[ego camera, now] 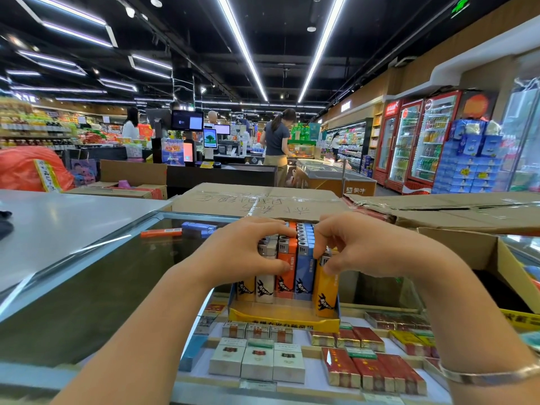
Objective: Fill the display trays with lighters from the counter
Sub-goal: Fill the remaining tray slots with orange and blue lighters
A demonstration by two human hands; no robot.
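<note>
A blue and yellow display tray [280,315] stands on the glass counter [102,276], packed with upright lighters in white, orange [285,268] and blue [304,270]. My left hand [248,247] curls over the lighters at the tray's left side, thumb in front and fingers on their tops. My right hand [353,244] pinches a yellow lighter [325,290] that stands at the tray's front right corner. An orange lighter [161,232] and a blue lighter [198,227] lie loose on the counter, far left of the tray.
Flattened cardboard boxes [263,200] lie behind the tray, and an open carton [482,258] stands to the right. Cigarette packs [365,366] fill the case under the glass. A white counter [58,217] extends left. Checkout desks, several people and drink fridges [418,141] are far behind.
</note>
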